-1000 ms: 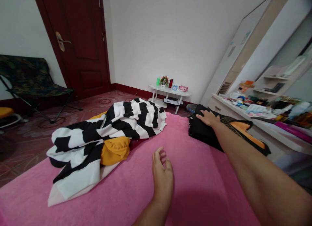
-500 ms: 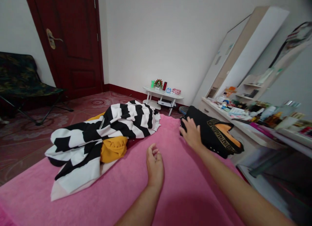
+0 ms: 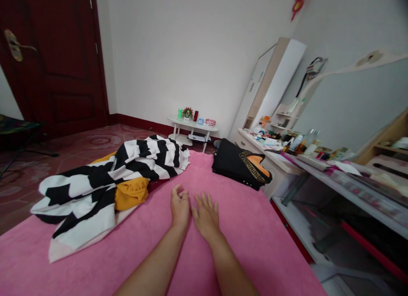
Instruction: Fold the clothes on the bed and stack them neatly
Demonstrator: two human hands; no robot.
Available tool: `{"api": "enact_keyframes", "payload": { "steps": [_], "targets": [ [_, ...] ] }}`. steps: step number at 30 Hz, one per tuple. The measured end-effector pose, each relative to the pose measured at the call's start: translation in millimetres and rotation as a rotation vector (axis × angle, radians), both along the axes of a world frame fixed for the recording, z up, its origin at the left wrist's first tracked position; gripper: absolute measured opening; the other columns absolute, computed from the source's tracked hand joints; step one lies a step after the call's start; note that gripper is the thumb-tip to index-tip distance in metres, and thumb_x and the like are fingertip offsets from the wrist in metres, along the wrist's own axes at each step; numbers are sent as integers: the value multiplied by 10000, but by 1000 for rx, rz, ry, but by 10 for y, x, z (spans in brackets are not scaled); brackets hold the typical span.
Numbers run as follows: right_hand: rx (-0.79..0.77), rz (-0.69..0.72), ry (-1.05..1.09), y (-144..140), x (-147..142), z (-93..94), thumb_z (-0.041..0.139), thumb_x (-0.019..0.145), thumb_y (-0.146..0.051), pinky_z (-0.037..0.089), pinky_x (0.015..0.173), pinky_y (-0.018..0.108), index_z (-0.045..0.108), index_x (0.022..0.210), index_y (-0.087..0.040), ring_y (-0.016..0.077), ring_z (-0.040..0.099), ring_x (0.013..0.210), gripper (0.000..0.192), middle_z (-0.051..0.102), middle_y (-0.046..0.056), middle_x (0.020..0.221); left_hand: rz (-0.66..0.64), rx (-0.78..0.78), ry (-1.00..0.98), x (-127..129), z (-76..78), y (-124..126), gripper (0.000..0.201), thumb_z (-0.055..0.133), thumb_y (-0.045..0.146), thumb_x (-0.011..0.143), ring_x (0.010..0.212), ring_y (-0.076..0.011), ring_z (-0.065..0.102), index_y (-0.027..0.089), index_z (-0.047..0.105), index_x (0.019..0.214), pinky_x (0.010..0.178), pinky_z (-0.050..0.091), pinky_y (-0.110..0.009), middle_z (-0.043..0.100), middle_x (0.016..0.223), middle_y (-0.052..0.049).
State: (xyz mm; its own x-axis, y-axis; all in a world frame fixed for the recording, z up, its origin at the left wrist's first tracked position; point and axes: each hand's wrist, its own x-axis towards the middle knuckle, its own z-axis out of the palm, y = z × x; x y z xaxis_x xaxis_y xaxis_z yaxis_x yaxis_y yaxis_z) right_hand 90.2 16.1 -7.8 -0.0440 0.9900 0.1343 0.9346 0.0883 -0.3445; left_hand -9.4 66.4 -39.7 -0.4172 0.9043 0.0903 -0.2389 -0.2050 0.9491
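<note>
My left hand [image 3: 179, 206] rests on its side on the pink bedspread [image 3: 143, 253], its fingers loosely curled and apart, holding nothing. Close beside it, my right hand [image 3: 206, 215] is palm down over the bedspread with fingers spread. A folded black garment [image 3: 228, 162] with a gold patterned band and an orange inside lies beyond my right hand, at the bed's far right. To the left of my hands is a crumpled heap of black-and-white striped clothing [image 3: 137, 164], with a mustard-yellow cloth [image 3: 131, 194] showing from under it. Neither hand touches any clothing.
A small white table [image 3: 194, 123] with a plant and small items stands against the far wall. Along the right runs a dressing table [image 3: 287, 162] crowded with bottles. A dark red door [image 3: 60, 75] and a folding chair [image 3: 15, 130] are at the left.
My right hand has come away from the black garment and moved left to beside my left hand. The left hand stays much as it was. The view has turned to the right.
</note>
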Motion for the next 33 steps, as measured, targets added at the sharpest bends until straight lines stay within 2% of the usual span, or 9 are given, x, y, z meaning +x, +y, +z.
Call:
{"api": "enact_keyframes", "payload": {
  "steps": [6, 10, 13, 18, 23, 28, 31, 33],
  "targets": [
    [58, 12, 111, 26, 94, -18, 495, 845, -370, 158, 1110, 492, 542, 1285, -271, 265, 285, 1364, 453, 394, 58, 1453, -57, -13, -38, -35, 16, -42, 337, 543, 173, 802, 893, -147, 626, 187, 491, 1134, 733, 523, -262, 563, 1156, -102],
    [113, 28, 186, 69, 174, -51, 532, 820, -297, 212, 1104, 434, 629, 1159, -265, 224, 376, 1313, 354, 489, 46, 1382, -72, 7, 53, -26, 50, -73, 315, 541, 157, 789, 849, -138, 626, 164, 525, 1103, 786, 500, -279, 605, 1060, -86],
    [133, 33, 215, 76, 189, -65, 537, 812, -276, 221, 1102, 426, 645, 1123, -266, 215, 392, 1301, 329, 518, 38, 1353, -63, 35, 149, -6, 66, -91, 310, 530, 130, 779, 865, -144, 618, 157, 545, 1087, 850, 476, -310, 619, 1023, -78],
    [141, 47, 230, 66, 190, -62, 546, 808, -273, 234, 1094, 427, 650, 1117, -270, 217, 404, 1290, 327, 528, 34, 1342, -69, 55, 258, 17, 83, -114, 335, 510, 98, 769, 858, -154, 608, 153, 538, 1098, 848, 472, -334, 615, 1026, -84],
    [169, 59, 235, 93, 210, -86, 559, 805, -286, 266, 1080, 409, 662, 1101, -268, 215, 424, 1268, 315, 544, 33, 1325, -71, 71, 281, 16, 65, -98, 353, 516, 88, 758, 859, -151, 611, 154, 538, 1105, 845, 473, -327, 615, 1034, -85],
    [209, 47, 340, 154, 231, -146, 535, 809, -266, 334, 1038, 383, 704, 959, -262, 199, 505, 1171, 227, 619, 19, 1218, -136, 67, 304, 45, 12, -73, 321, 476, 62, 760, 845, -153, 630, 140, 556, 1061, 817, 500, -323, 639, 967, -84],
    [239, 60, 388, 172, 239, -172, 518, 799, -227, 356, 1019, 375, 707, 899, -256, 194, 530, 1128, 216, 639, 15, 1174, -202, 102, 410, -44, 149, -64, 277, 508, 36, 709, 820, -177, 635, 145, 614, 940, 814, 505, -345, 652, 888, -71],
    [245, 70, 404, 171, 241, -177, 510, 795, -215, 366, 1007, 372, 705, 873, -251, 193, 538, 1111, 214, 645, 17, 1158, -240, 165, 485, -224, 399, -28, 318, 544, 8, 646, 914, -207, 615, 174, 647, 897, 901, 466, -373, 650, 936, -62]
  ]
}}
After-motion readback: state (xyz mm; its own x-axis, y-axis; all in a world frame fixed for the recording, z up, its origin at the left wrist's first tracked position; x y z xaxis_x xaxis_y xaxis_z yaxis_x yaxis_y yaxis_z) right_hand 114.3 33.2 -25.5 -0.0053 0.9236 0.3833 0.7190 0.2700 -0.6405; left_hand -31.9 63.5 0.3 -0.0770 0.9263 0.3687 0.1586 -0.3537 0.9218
